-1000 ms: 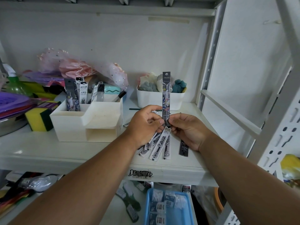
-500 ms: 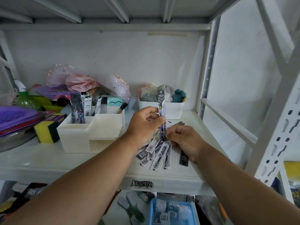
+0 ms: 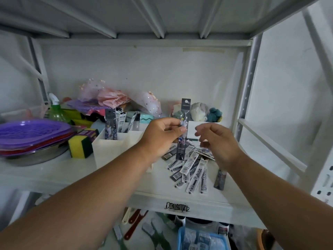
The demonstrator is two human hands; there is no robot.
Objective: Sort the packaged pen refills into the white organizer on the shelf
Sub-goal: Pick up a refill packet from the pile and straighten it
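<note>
White shelf (image 3: 54,175), refill packet (image 3: 182,130) upright at frame centre.
Left hand (image 3: 162,136) pinches it; right hand (image 3: 219,141) loosely curled beside, holding nothing, above the loose refills (image 3: 192,168).

held refill pack (image 3: 183,130) stands upright in the left hand (image 3: 162,134) | right hand (image 3: 219,141) just right of it, apart | pile of refill packs (image 3: 192,165) below the grip, on the shelf (image 3: 54,175) | organizer (image 3: 115,147) left of the grip, packs standing in its back part | sponge (image 3: 80,146) farther left | small bin (image 3: 194,128) behind the grip
</note>
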